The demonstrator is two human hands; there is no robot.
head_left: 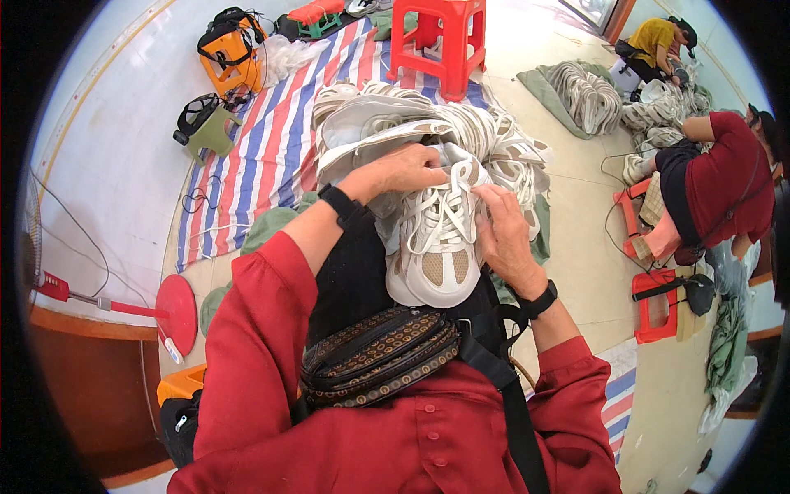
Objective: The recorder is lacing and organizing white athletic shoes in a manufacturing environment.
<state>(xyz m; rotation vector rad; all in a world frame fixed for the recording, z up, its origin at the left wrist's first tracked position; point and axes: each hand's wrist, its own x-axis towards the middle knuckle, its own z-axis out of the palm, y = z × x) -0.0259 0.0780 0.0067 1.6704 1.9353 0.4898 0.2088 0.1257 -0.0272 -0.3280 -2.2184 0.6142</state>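
Observation:
A white and beige sneaker (pixel 445 267) rests on my lap, its toe toward me and its white laces crossing the tongue. My left hand (pixel 401 170) is closed at the shoe's collar, with its fingertips near the top of the laces; exactly what they pinch is partly hidden. Along the sneaker's right side, my right hand (pixel 504 233) grips the upper with bent fingers. Just beyond my hands lies a large pile of similar pale shoes and uppers (pixel 391 115), stacked against one another.
A red stool (pixel 439 41) stands beyond the pile, on a striped sheet (pixel 276 156). A brown patterned waist bag (pixel 380 356) sits at my waist. To the right, a person in dark red (pixel 724 177) bends beside more shoes (pixel 583 99); another person in yellow (pixel 654 45) works farther back.

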